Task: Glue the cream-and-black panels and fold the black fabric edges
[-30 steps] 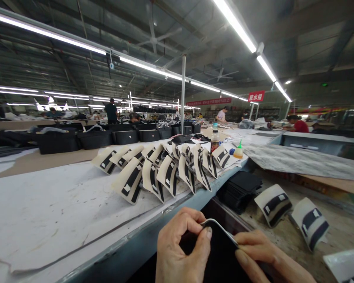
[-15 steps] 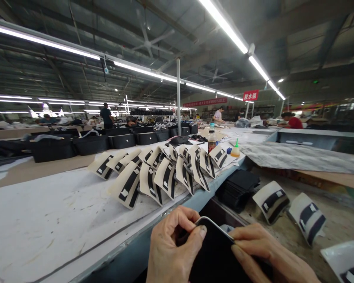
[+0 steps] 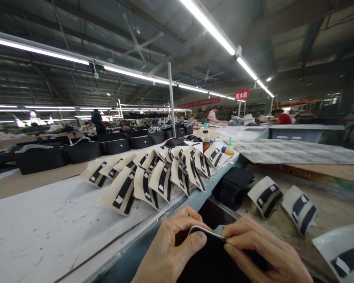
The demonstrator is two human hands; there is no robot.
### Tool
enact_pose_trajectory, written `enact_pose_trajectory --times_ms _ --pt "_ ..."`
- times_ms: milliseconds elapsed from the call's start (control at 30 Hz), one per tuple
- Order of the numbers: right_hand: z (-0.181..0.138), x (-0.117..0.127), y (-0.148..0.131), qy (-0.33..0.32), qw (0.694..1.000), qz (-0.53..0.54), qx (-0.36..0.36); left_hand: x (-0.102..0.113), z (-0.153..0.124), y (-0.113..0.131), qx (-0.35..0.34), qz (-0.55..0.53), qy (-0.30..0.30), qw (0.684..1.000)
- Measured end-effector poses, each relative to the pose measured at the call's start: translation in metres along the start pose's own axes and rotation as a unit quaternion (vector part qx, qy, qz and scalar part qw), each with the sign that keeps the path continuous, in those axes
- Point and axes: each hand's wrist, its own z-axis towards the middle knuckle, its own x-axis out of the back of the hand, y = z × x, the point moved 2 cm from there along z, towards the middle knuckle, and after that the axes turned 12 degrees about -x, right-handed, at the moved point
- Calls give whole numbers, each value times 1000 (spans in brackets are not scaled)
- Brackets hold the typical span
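A black panel (image 3: 214,255) with a pale edge fills the lower middle of the view, its lower part cut off by the frame. My left hand (image 3: 175,243) pinches its rounded upper corner, thumb on the black face and fingers behind. On the other side, my right hand (image 3: 262,247) grips the same edge between thumb and fingers. Only a short stretch of the pale edge shows between the two hands. Beyond them, several curved cream pieces with black strips (image 3: 162,179) stand on the white-covered table (image 3: 47,232).
A stack of black pieces (image 3: 233,186) lies right of the table edge, beside more cream pieces (image 3: 265,196). Behind stand a bottle (image 3: 205,142) and a green-tipped glue bottle (image 3: 229,148). Black bags (image 3: 41,157) line the back left. Several people work farther off.
My view has turned slightly to the right. Both hands have come closer together along the panel's edge, and the left fingers now reach farther over it.
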Motion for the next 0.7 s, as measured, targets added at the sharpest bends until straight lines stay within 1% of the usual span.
enact_pose_trajectory --times_ms 33,100,200,300,367,467,533,567,600,633,700 --pt "0 -1 2 1 1000 6 0 -1 1 0 4 23 -13 1000" --pt "-1 -3 5 2 1000 14 1 -5 1 -2 15 52 -14 998" --pt "1 -7 9 1 1000 13 -3 -10 -1 -7 18 63 16 998" --pt "4 -10 10 -1 1000 14 -5 -12 -3 -13 -6 72 58 996" --pt "7 -10 10 2 1000 14 -2 -12 -3 -19 -15 75 70 995" --pt "12 -10 11 -10 1000 6 16 -12 -2 -38 -3 78 61 995" --pt "15 -12 13 -27 999 -8 37 -13 -1 -56 0 87 58 995" --pt "16 -13 15 -34 998 -15 43 -14 0 -66 -8 97 62 993" --pt "17 -16 19 -38 998 -21 47 -15 0 -75 -28 121 80 989" --pt "17 -19 22 -39 998 -28 49 -15 0 -83 -55 152 114 980" --pt "15 -28 32 -26 996 -63 54 -18 -1 -97 -85 198 155 964"
